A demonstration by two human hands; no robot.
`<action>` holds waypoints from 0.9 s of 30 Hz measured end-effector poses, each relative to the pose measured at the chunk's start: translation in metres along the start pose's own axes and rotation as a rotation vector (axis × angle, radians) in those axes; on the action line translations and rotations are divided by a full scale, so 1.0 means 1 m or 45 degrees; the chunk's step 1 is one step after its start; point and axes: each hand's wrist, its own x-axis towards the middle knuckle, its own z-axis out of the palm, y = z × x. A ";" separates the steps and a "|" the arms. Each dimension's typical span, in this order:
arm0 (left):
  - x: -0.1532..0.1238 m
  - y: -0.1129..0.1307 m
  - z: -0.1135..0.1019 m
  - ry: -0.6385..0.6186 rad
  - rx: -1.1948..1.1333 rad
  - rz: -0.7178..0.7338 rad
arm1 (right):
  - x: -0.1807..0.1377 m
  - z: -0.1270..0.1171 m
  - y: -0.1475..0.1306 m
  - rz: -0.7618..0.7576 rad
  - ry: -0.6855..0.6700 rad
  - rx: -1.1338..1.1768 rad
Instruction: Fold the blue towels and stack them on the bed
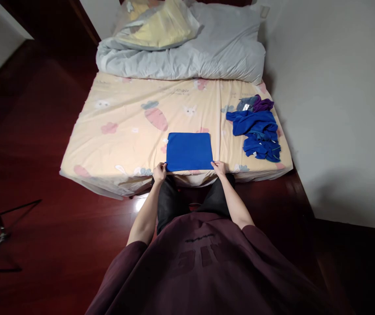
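A blue cloth (pixel 189 151), folded into a flat rectangle, lies at the near edge of a mattress (pixel 124 131) with a carrot-and-rabbit printed sheet. My left hand (pixel 159 172) pinches the cloth's near left corner, fingers closed on it. My right hand (pixel 219 167) pinches the near right corner the same way. Both arms reach forward from my dark red shirt.
A heap of unfolded blue and purple clothes (pixel 256 129) sits on the mattress at the right. A grey duvet (pixel 187 54) and a yellow pillow (pixel 159 26) are bunched at the far end. White wall to the right, dark wood floor around, a black stand (pixel 0 234) at left.
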 end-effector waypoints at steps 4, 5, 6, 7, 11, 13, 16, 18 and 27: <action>-0.001 0.003 0.003 0.025 0.027 -0.046 | -0.003 0.002 -0.004 0.028 0.048 -0.093; -0.001 0.004 0.003 0.031 0.031 -0.054 | -0.004 0.002 -0.005 0.037 0.061 -0.122; -0.002 0.005 0.003 0.034 0.036 -0.061 | -0.005 0.002 -0.007 0.050 0.073 -0.149; -0.002 0.006 0.003 0.035 0.040 -0.067 | -0.006 0.003 -0.009 0.067 0.081 -0.174; -0.004 0.011 0.002 0.029 0.029 -0.079 | -0.005 0.002 -0.016 0.151 0.083 -0.234; -0.004 0.014 0.000 0.036 0.021 -0.089 | -0.004 0.000 -0.018 0.179 0.078 -0.249; -0.005 0.018 -0.001 0.030 0.023 -0.104 | -0.003 -0.001 -0.020 0.190 0.083 -0.248; -0.005 0.020 -0.003 0.020 0.032 -0.111 | -0.004 -0.002 -0.021 0.208 0.080 -0.247; -0.008 0.020 -0.001 0.047 0.040 -0.125 | -0.005 -0.005 -0.023 0.269 0.059 -0.300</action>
